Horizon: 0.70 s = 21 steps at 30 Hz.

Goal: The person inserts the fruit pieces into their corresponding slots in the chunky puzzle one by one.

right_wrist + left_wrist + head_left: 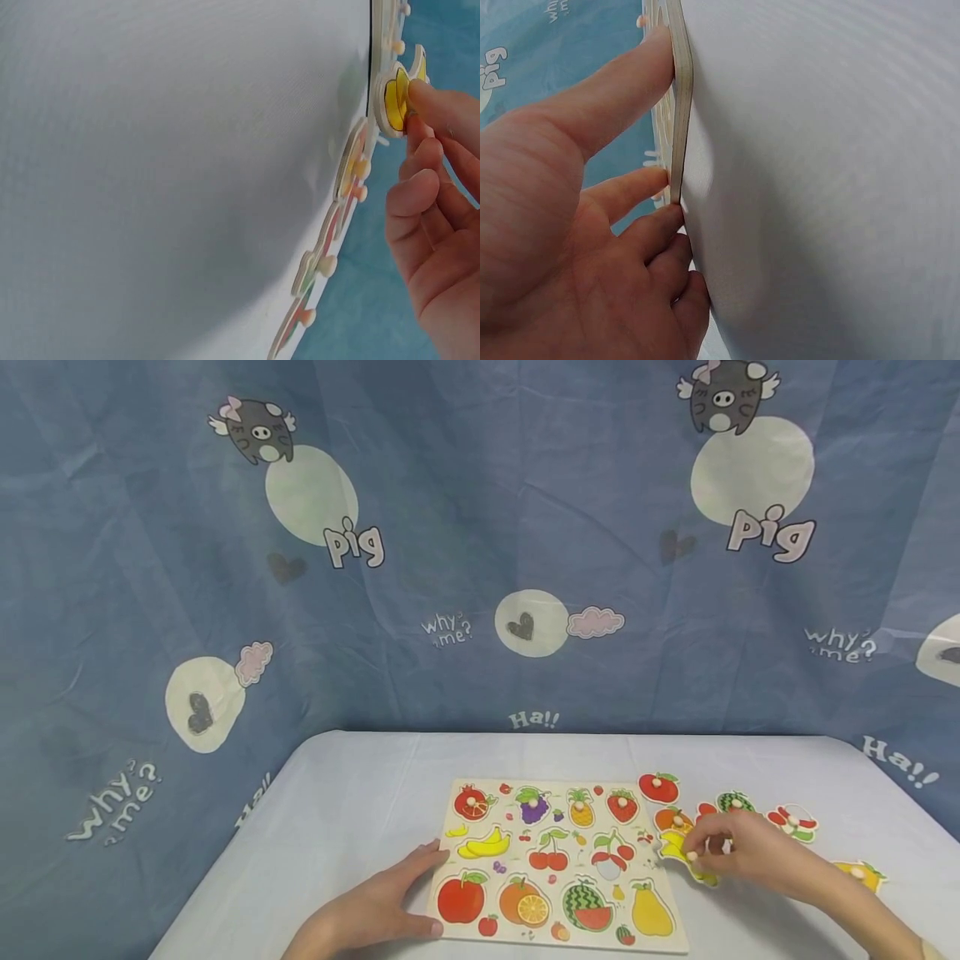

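Observation:
A wooden fruit puzzle board (585, 940) lies on the table; knobbed pomegranate, grape, pineapple and strawberry pieces sit in its far row. Fruit pictures without knobs fill the two nearer rows. My left hand (375, 906) touches the board's left side, thumb at the near corner and fingers extended along the edge (681, 112). Just past the board's right edge, my right hand (765, 852) pinches a yellow banana piece (673, 847) by its small knob. In the right wrist view the banana piece (391, 105) is tilted up, held between thumb and finger.
Loose knobbed pieces lie right of the board: an apple (658, 788), an orange (670, 818), a watermelon (733, 802) and a red-and-white piece (795, 820). A yellow piece (862, 870) lies beside the right forearm. Behind the white table (360, 777) hangs a blue printed cloth (450, 693).

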Available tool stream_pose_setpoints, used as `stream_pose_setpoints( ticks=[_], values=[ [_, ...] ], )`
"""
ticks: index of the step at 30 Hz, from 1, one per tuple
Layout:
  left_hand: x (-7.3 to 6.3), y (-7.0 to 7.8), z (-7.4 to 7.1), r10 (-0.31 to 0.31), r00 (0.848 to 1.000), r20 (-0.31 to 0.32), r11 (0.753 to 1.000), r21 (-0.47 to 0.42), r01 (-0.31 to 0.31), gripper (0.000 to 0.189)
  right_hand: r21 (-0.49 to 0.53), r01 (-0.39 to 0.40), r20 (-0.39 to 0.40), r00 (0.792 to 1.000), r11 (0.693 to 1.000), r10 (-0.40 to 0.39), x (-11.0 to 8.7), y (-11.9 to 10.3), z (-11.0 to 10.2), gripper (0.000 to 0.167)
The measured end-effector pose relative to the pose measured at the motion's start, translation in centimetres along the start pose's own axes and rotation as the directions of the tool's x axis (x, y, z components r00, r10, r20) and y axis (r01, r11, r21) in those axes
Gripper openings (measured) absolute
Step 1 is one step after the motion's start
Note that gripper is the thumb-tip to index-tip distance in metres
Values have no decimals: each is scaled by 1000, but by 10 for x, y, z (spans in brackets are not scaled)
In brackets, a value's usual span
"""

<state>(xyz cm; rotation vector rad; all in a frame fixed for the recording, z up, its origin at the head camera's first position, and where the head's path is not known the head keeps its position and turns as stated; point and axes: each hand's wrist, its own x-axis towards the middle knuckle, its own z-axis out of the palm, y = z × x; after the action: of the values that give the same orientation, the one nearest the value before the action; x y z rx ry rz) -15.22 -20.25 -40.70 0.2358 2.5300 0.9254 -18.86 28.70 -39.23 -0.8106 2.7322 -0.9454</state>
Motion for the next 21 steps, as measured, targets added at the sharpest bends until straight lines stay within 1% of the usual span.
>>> stream_pose_setpoints(
  ticks=[5, 12, 18, 21],
  values=[
    [0, 0, 0, 0, 1000, 1, 1000, 1, 0, 89, -7, -6, -3, 1000, 1000, 6, 3, -6, 1, 16],
    [0, 0, 0, -4, 1000, 1, 1000, 8, 4, 89, 13, 14, -22, 1000, 1000, -13, 4, -12, 5, 15],
    [0, 1, 0, -6, 1000, 0, 1000, 5, 6, 89, 7, -16, -26, 1000, 1000, 17, 8, -18, 7, 13],
    [0, 1, 0, -6, 1000, -2, 1000, 6, 6, 89, 0, -15, -38, 999, 1000, 15, 9, -21, 9, 12]
  ],
)
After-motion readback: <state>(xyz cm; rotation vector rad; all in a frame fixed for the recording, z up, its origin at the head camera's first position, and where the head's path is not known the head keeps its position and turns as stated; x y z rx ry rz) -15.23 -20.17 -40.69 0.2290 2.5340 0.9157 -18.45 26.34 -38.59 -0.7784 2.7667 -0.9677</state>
